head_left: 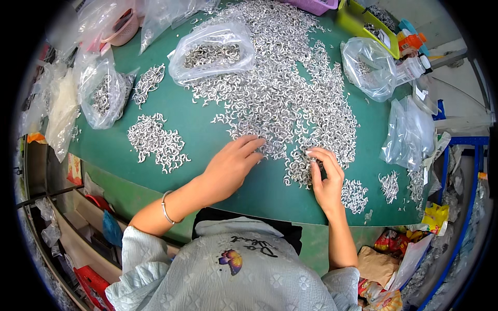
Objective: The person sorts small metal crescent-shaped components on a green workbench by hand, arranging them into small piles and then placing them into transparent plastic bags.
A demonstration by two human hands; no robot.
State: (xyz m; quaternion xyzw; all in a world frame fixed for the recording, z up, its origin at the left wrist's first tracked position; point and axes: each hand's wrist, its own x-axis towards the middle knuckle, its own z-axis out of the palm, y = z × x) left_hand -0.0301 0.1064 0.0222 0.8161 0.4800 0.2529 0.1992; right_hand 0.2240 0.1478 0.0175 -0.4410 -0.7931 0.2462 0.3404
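Small, silvery, crescent-shaped metal pieces (280, 78) lie in a large heap across the green table (207, 140). At the heap's near edge, my left hand (231, 166) has its fingers bent, with the fingertips against the pieces and slightly blurred. A gap shows between its thumb and fingers. My right hand (328, 181) arches over a near clump of the pieces (298, 168), thumb and fingers apart. Its fingertips touch the clump, and what lies under the palm is hidden. Left of my hands is a smaller pile of pieces (155, 142).
An open plastic bag of pieces (212, 54) sits on the heap. More bags (104, 98) line the left, and others (368, 70) the right. Small piles (354, 197) lie near the front edge. A yellow-green tray (371, 28) and bottles (412, 70) stand far right.
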